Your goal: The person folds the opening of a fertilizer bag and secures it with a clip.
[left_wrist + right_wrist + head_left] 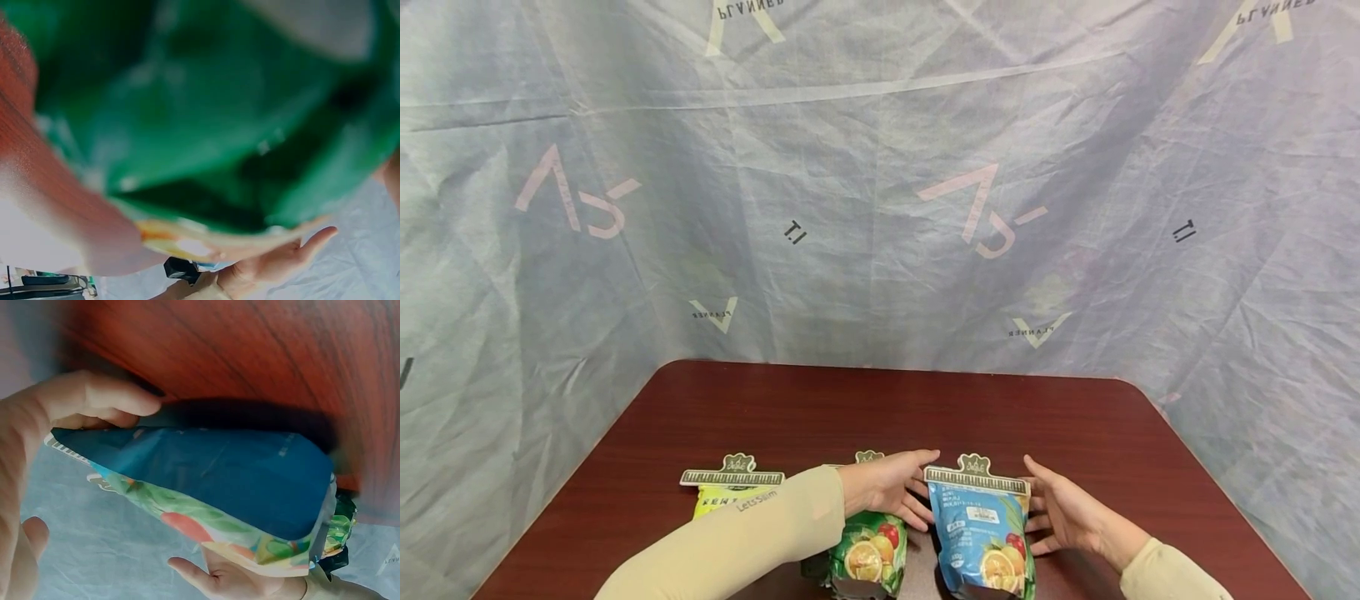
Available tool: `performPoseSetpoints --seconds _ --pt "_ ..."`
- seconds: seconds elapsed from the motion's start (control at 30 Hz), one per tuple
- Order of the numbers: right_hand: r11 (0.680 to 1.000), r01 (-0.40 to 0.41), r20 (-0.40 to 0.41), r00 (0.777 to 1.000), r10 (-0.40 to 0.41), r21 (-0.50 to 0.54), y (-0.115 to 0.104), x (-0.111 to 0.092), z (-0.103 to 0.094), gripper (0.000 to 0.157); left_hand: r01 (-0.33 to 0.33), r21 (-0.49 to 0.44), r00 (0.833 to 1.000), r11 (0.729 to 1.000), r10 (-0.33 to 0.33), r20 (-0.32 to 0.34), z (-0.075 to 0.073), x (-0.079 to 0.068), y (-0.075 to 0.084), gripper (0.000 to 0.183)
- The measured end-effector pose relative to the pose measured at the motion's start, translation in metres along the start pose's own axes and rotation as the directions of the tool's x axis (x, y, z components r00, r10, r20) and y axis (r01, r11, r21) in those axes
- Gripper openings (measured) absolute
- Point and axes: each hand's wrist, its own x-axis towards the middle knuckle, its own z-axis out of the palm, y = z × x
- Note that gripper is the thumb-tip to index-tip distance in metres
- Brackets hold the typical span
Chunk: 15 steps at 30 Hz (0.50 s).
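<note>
A blue pouch (981, 533) printed with fruit lies on the table, its clipped end pointing away from me. A wide piano-key clip (976, 477) closes its top. My left hand (891, 487) is at the pouch's left edge, fingers extended, reaching across a green fruit pouch (868, 554). On the other side my right hand (1067, 512) has its thumb raised and its fingers at the blue pouch's right edge. In the right wrist view, the right hand's fingers (106, 400) are close to the pouch's back near the clip; contact is unclear. The green pouch fills most of the left wrist view, blurred.
Left of the green pouch lies a yellow pouch (711, 498) with a similar clip (733, 475), partly behind my left sleeve. The dark red wooden table (887, 408) ends at a grey printed cloth (865, 208) hanging behind and at both sides.
</note>
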Motion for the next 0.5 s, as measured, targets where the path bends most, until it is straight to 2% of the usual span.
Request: performPoseSetpoints --seconds 0.5 --pt "0.997 0.025 0.110 0.993 -0.033 0.071 -0.0008 -0.0047 -0.0046 0.096 0.009 0.031 1.000 0.999 -0.010 0.013 0.0013 -0.0014 0.0023 0.084"
